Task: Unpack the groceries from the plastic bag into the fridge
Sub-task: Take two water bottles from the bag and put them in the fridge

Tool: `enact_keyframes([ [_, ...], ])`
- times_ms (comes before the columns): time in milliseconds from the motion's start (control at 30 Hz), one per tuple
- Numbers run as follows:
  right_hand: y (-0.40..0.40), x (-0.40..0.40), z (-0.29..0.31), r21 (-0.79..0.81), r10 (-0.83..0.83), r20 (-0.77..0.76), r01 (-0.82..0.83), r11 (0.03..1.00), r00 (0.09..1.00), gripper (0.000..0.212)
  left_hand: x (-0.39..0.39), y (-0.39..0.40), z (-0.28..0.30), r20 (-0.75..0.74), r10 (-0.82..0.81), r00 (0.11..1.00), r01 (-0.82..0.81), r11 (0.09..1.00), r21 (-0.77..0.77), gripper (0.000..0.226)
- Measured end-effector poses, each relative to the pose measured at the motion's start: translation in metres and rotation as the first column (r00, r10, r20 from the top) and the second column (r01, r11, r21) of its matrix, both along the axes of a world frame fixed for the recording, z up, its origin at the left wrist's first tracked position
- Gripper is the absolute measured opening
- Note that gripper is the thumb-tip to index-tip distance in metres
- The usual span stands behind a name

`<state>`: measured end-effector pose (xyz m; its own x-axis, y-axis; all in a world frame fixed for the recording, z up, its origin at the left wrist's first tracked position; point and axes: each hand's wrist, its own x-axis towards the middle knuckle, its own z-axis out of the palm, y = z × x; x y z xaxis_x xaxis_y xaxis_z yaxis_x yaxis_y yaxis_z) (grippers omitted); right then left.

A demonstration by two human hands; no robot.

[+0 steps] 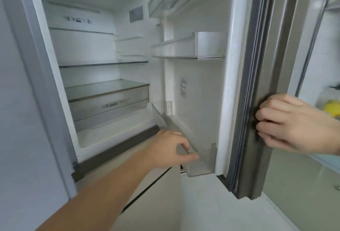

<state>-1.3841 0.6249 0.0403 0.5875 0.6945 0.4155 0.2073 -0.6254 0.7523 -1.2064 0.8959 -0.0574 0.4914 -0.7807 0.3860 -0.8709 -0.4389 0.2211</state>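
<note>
Two hands are in my view. My right hand has its grip clamped on the outer edge of the open grey metal fridge door, fingers curled round the dark rubber seal. My left hand reaches forward on a bare forearm, its grip only loosely curled and holding nothing that I can see, thumb and forefinger touching the front lip of the clear plastic lower door bin.

Just beyond that left grip, the lower door bin runs along the bottom of the door's inner face. Above it, well apart, sits the clear plastic upper door bin. To the left of the left grip the white fridge interior stands open, with a glass shelf across the middle and a clear drawer with a grey handle below it.

Past the right grip, at the far edge of the picture, a small yellow object shows, too blurred to tell what it is. The plastic bag and the groceries appear nowhere in my view.
</note>
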Motion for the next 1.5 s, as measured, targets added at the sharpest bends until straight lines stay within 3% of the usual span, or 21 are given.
enact_keyframes([
  [133,-0.059,-0.013,-0.007,0.112,-0.194,0.014,0.192,0.975,0.981,0.018,0.005,-0.044,0.003,-0.020,-0.103,0.994,0.103,0.994,-0.024,0.052],
  [233,-0.086,-0.016,-0.015,0.268,-0.295,-0.030,0.292,0.918,0.955,0.022,0.015,-0.084,0.005,-0.026,-0.094,0.995,0.093,0.996,-0.006,0.048],
  [367,-0.087,0.008,-0.038,0.428,-0.242,-0.172,0.294,0.855,0.955,0.025,0.030,-0.138,0.003,0.026,-0.012,1.000,0.012,1.000,0.006,0.030],
  [467,-0.090,0.044,-0.067,0.444,-0.204,-0.293,0.322,0.836,0.934,0.028,0.038,-0.173,0.004,0.086,0.057,0.995,-0.060,0.998,0.031,0.024],
  [633,-0.112,0.091,-0.086,0.483,-0.234,-0.373,0.403,0.777,0.898,0.028,0.051,-0.225,0.002,0.180,0.103,0.978,-0.113,0.992,0.047,0.037],
  [733,-0.135,0.111,-0.093,0.506,-0.270,-0.443,0.487,0.712,0.855,0.034,0.063,-0.251,0.002,0.161,0.153,0.975,-0.163,0.985,0.053,0.045],
  [933,-0.187,0.155,-0.096,0.530,-0.403,-0.489,0.630,0.567,0.774,0.037,0.104,-0.285,0.010,0.062,0.255,0.965,-0.259,0.964,0.064,0.036],
  [1333,-0.240,0.223,-0.108,0.816,-0.359,-0.430,0.527,0.236,0.828,0.033,0.173,-0.338,0.012,0.082,0.078,0.994,-0.088,0.988,0.124,0.028],
  [1500,-0.246,0.239,-0.112,0.823,-0.389,-0.442,0.538,0.181,0.808,0.032,0.188,-0.348,0.012,0.076,0.015,0.997,-0.027,0.987,0.157,0.034],
])
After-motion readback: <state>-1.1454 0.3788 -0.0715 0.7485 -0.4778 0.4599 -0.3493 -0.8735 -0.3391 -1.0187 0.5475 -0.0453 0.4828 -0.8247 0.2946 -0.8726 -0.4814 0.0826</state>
